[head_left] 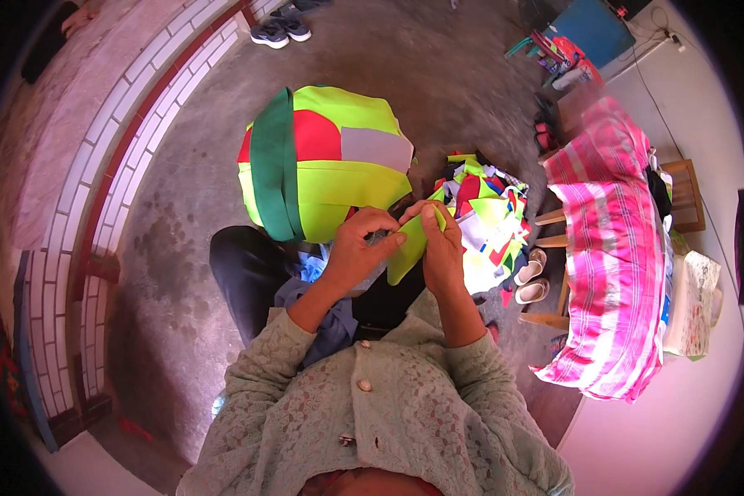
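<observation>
A yellow-green fabric piece [407,254] is in my right hand [445,252], gripped between the thumb and fingers over my lap. My left hand [357,250] is beside its left edge, thumb and forefinger bent together in a pinch; whatever sits between them is too small to make out. Just beyond my hands rests a large bulging bundle of cloth panels [351,178] in yellow-green, red, grey and dark green. To the right of my right hand lies a heap of mixed fabric scraps [492,219], mostly yellow-green, white, red and blue.
A pink checked cloth [608,273] covers a wooden-legged piece of furniture on the right. Pale slip-on shoes [531,278] stand beside its legs. Dark sneakers [281,30] are at the far left, near a low white-brick wall edge [132,124]. Bags [572,62] sit far right.
</observation>
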Demonstrator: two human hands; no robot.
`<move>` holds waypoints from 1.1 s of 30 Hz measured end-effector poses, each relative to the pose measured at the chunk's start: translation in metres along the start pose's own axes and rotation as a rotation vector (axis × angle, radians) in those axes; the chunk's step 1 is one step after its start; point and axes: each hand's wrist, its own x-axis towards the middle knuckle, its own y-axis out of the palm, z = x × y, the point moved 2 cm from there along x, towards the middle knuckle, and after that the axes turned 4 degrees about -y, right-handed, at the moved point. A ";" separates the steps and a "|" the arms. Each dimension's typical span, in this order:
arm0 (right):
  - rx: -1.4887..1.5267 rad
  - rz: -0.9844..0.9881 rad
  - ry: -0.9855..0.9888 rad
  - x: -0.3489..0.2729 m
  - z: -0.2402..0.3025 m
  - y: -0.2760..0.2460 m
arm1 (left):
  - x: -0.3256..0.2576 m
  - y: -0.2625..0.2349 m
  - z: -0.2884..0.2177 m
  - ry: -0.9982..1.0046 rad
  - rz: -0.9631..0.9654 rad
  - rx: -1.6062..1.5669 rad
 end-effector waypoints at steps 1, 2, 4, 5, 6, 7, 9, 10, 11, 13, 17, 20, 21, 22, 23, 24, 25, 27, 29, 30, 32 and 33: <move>-0.022 0.009 0.025 0.000 0.000 -0.002 | 0.000 -0.003 0.001 -0.028 0.003 -0.050; -0.044 0.018 0.049 0.000 0.001 -0.004 | 0.000 -0.006 0.001 -0.056 0.007 -0.100; 0.032 0.056 0.164 -0.002 0.000 -0.006 | 0.001 -0.016 0.005 -0.172 -0.001 -0.256; 0.070 0.074 0.222 -0.003 0.000 -0.008 | 0.002 -0.022 0.006 -0.258 -0.008 -0.363; 0.035 0.119 0.222 -0.003 -0.002 -0.015 | 0.002 -0.026 0.007 -0.346 -0.015 -0.471; 0.000 0.164 0.219 -0.001 -0.005 -0.024 | 0.004 -0.031 0.004 -0.320 -0.032 -0.476; -0.035 0.173 0.225 -0.001 -0.007 -0.032 | 0.004 -0.038 -0.001 -0.358 -0.045 -0.537; -0.035 0.166 0.220 -0.001 -0.005 -0.032 | 0.004 -0.040 -0.003 -0.377 -0.050 -0.569; -0.035 0.160 0.215 -0.001 -0.004 -0.033 | 0.004 -0.042 -0.007 -0.369 -0.040 -0.555; -0.031 0.177 0.229 0.000 -0.003 -0.035 | 0.004 -0.043 -0.007 -0.365 -0.018 -0.557; -0.005 0.167 0.212 -0.002 -0.008 -0.017 | 0.002 -0.040 -0.015 -0.398 0.016 -0.568; -0.035 0.183 0.178 -0.003 -0.019 -0.013 | 0.000 -0.036 -0.014 -0.387 0.061 -0.589; -0.070 0.183 0.125 -0.001 -0.023 -0.014 | -0.001 -0.036 -0.010 -0.396 0.095 -0.612; -0.104 0.182 0.072 0.001 -0.025 -0.015 | -0.001 -0.038 -0.009 -0.398 0.120 -0.569; -0.144 0.176 0.000 0.003 -0.022 -0.019 | -0.001 -0.040 -0.008 -0.401 0.145 -0.527; -0.174 0.183 -0.008 0.007 -0.020 -0.021 | -0.001 -0.041 -0.008 -0.401 0.171 -0.486; -0.204 0.190 -0.016 0.011 -0.018 -0.024 | 0.002 -0.042 -0.010 -0.339 0.176 -0.428; -0.255 0.209 -0.021 0.021 -0.012 -0.025 | 0.007 -0.047 -0.005 -0.291 0.168 -0.295; -0.300 0.241 -0.052 0.034 -0.005 -0.017 | 0.016 -0.055 -0.006 -0.262 0.131 -0.078; -0.323 0.257 -0.069 0.042 0.000 -0.011 | 0.026 -0.062 -0.013 -0.255 0.096 0.073; -0.378 0.217 -0.145 0.063 0.014 0.004 | 0.051 -0.075 -0.020 -0.054 -0.068 0.274; -0.412 0.205 -0.162 0.078 0.019 0.010 | 0.067 -0.084 -0.022 0.053 -0.139 0.350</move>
